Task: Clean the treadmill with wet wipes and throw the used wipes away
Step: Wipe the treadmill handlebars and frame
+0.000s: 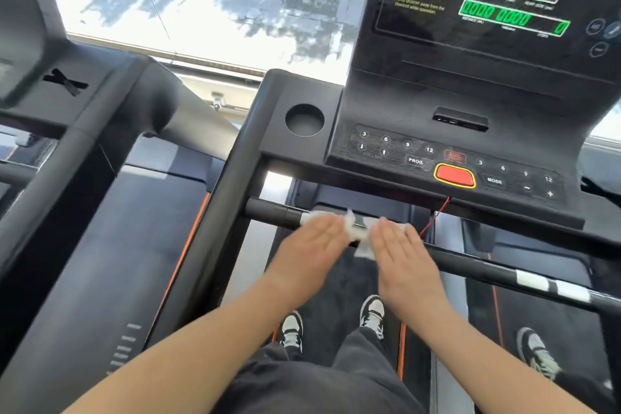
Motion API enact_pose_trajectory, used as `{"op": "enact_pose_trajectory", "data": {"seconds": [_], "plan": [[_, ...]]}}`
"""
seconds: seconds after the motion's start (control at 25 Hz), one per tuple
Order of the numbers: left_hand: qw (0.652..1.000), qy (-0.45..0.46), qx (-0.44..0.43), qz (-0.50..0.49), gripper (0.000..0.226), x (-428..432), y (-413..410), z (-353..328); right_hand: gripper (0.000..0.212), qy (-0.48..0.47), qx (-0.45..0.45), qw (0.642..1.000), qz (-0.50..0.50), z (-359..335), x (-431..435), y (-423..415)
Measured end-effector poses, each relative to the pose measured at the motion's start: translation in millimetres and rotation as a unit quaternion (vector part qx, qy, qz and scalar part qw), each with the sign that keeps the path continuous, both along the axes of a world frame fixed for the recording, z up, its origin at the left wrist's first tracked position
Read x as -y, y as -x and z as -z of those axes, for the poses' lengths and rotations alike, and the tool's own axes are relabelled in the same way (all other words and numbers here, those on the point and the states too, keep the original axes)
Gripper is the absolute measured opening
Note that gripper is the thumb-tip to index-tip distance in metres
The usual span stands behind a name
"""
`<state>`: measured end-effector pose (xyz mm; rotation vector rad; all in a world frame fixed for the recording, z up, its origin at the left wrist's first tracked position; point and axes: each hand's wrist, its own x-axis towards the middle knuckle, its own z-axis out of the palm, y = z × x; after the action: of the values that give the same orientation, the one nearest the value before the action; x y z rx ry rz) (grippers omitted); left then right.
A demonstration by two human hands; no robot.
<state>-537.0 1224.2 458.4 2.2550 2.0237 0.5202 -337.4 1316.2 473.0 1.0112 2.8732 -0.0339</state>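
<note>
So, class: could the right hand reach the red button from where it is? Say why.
Probably yes. The right hand presses a wet wipe on the handlebar just below the red button, and nothing stands between them.

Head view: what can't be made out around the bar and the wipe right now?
- Wipe: mostly covered by the left hand and right hand. Cannot tell whether it is one sheet or two.
- Bar: the stretch under the hands and wipe is hidden, so its state there is unknown.
- Console: cut off by the top and right edges, and its small labels are blurred.
- Where used wipes go: nothing in frame shows it.
</note>
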Motion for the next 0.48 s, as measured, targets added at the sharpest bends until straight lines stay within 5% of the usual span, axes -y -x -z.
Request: {"op": "enact_pose_trajectory", "data": {"seconds": [0.12,0.2,0.24,0.28,0.32,0.36,0.4,0.48], "plan": [[0.993,0.021,0.106,0.048,0.048,9,-30,1,0.04,0.017,0.023,0.997,0.076,-15,-15,1],[0.972,0.102,0.2,-0.072,0.041,33,-35,2,0.028,0.063,0.022,0.993,0.101,-30,-20,26],[0.928,0.132,0.291,-0.191,0.032,40,-32,4,0.027,0.101,-0.009,0.987,0.122,-38,-21,44],[0.823,0.145,0.437,-0.333,0.023,43,-23,5,0.029,0.147,-0.03,0.977,0.148,-43,-23,63],[0.659,0.126,0.601,-0.434,0.021,43,-10,2,0.03,0.199,-0.032,0.964,0.173,-45,-25,82],[0.493,0.077,0.718,-0.485,0.025,43,2,1,0.031,0.238,-0.038,0.954,0.179,-46,-26,102],[0.385,0.025,0.782,-0.49,0.03,41,13,2,0.032,0.265,-0.053,0.947,0.171,-46,-26,122],[0.32,-0.046,0.811,-0.488,0.031,29,27,-7,0.032,0.304,-0.085,0.941,0.125,-46,-18,160]]}}
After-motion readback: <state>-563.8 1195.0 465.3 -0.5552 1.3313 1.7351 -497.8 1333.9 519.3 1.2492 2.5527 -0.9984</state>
